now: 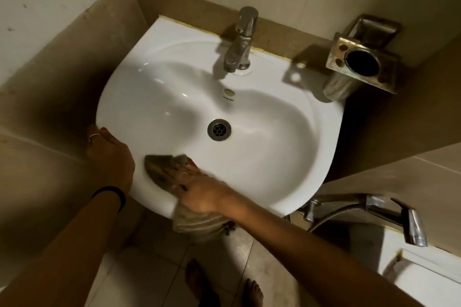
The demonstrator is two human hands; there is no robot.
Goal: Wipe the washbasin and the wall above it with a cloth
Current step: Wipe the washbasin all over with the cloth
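Where fingers (174, 173) press: cloth (159, 167) beneath.

You find only one bit of print here: a small dark brand mark on the washbasin (249, 112), just under the overflow hole (229, 92) below the tap (240, 40). It is too small and blurred for you to read

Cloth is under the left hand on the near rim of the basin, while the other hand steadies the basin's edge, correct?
Not quite: the head view shows the cloth under the right hand on the basin's near rim. The left hand steadies the edge.
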